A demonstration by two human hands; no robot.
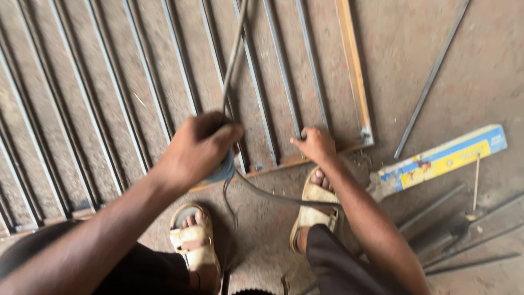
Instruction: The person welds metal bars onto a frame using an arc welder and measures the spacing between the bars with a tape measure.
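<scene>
Steel bars of a flat gate grille (136, 98) lie across a dusty concrete floor (480, 65) as a person crouches over its lower edge in tan sandals (194, 240). The left hand (199, 145) is clenched around a blue-grey welding electrode holder (224, 170), its dark cable (273, 195) looping past the feet, with a thin rod (233, 60) rising from the grip over the bars. The right hand (315, 143) presses fingertips on the frame's bottom rail (284, 161), steadying it without gripping. The work appears to be at the positioning stage of joining bar ends to the rail; a next move would call for a steady tip placed on one joint. A blue and yellow carton (445, 158) and loose rods (431, 79) lie nearby at right.
</scene>
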